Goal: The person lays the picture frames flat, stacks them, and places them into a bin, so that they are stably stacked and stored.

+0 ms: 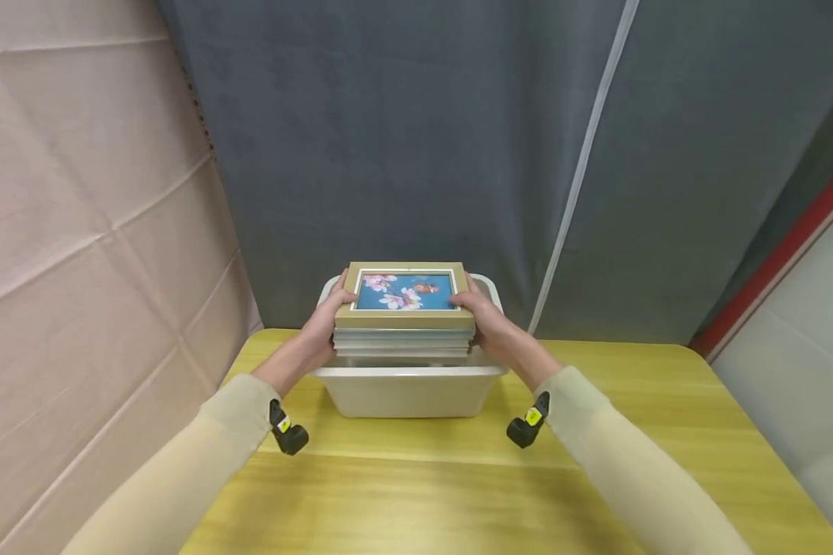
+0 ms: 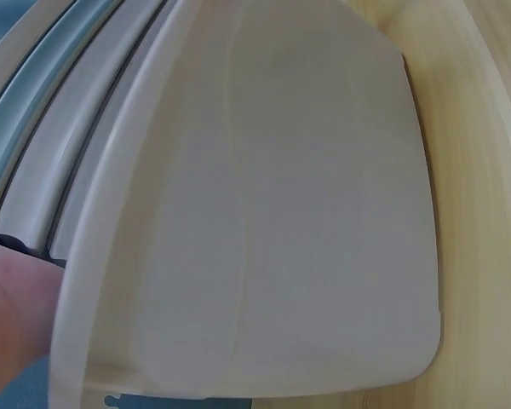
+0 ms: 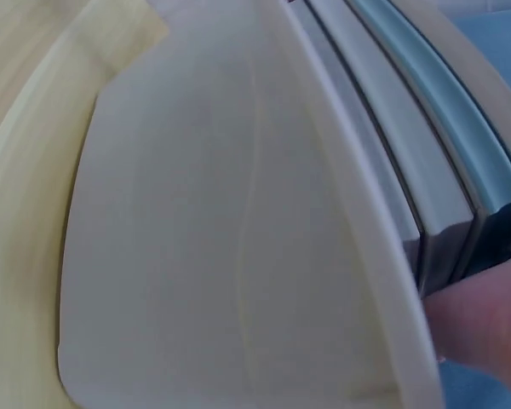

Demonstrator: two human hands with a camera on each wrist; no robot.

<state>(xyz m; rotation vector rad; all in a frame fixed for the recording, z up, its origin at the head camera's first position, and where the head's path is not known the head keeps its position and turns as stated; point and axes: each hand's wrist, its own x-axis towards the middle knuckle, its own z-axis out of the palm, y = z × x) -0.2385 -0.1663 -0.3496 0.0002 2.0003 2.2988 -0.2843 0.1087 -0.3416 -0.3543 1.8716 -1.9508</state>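
Both hands hold a stack of picture frames from its two sides, over the mouth of a white plastic tub. The top picture frame has a beige border round a blue picture of pink blossoms and a bird. White and pale blue frame edges show beneath it. My left hand grips the left end, thumb on the top frame. On the right end, my right hand grips likewise, fingers partly hidden at the side. In the right wrist view the stacked edges show behind the tub's rim.
The tub stands on a yellow wood-grain table, near its far edge. A dark grey curtain hangs behind it. Pale cloth hangs at the left, and a white panel with a red edge stands at the right.
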